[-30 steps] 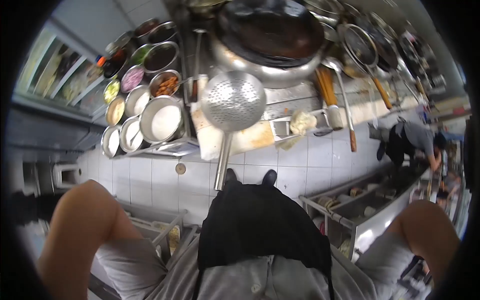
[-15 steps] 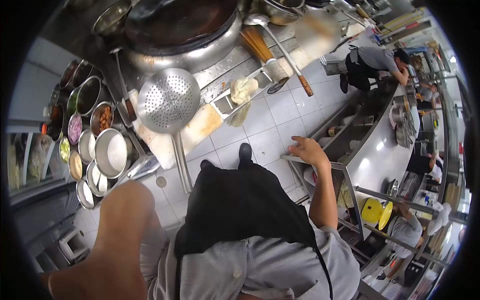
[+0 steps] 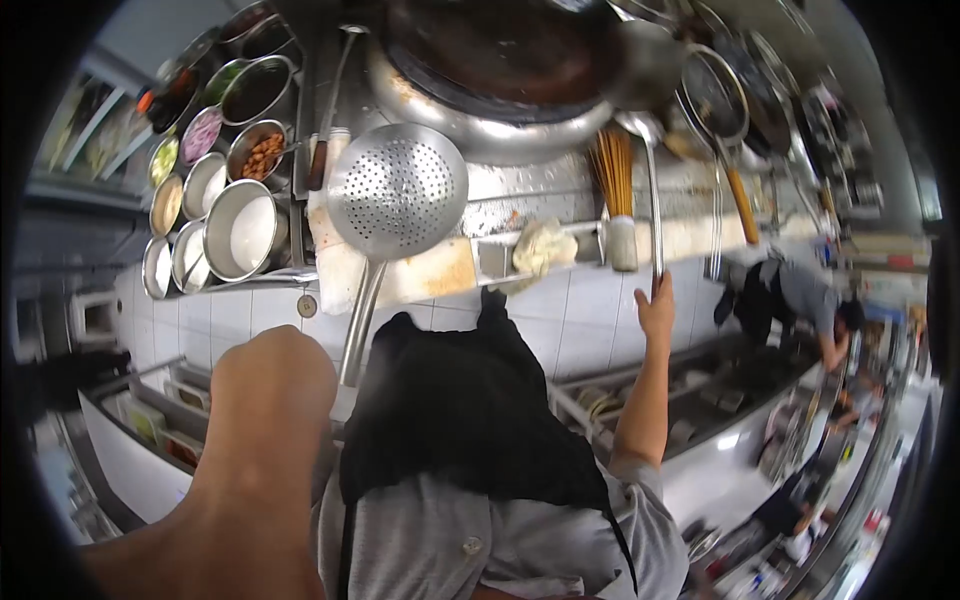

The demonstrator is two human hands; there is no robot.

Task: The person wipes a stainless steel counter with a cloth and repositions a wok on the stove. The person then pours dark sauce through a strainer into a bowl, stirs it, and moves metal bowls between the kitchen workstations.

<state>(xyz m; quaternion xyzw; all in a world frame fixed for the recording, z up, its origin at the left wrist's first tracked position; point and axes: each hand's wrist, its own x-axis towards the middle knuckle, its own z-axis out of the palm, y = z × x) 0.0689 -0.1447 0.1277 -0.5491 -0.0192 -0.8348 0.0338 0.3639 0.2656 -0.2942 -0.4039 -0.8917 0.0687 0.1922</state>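
Observation:
My right hand [image 3: 656, 308] is closed round the end of a long-handled ladle [image 3: 655, 190] at the stove's front edge. The ladle's bowl lies up by the wok's right side. My left hand [image 3: 272, 375] is close to the camera at lower left, bent at the wrist, its fingers hidden from view. Beyond it, a perforated skimmer [image 3: 398, 190] rests on the counter edge with its handle pointing toward me, apart from the hand as far as I can see. A bamboo brush [image 3: 615, 190] stands just left of the ladle.
A large dark wok [image 3: 500, 50] sits on the stove. Steel pots of ingredients [image 3: 240, 230] stand at left. A crumpled cloth [image 3: 543, 247] lies in a narrow metal tray. A strainer [image 3: 715, 95] is at upper right. Another person [image 3: 790, 295] bends over the counter at right.
My right hand has moved from open beside the steel counter to a grip on the ladle's handle. The whole view has turned toward the stove. The left hand stays near the camera.

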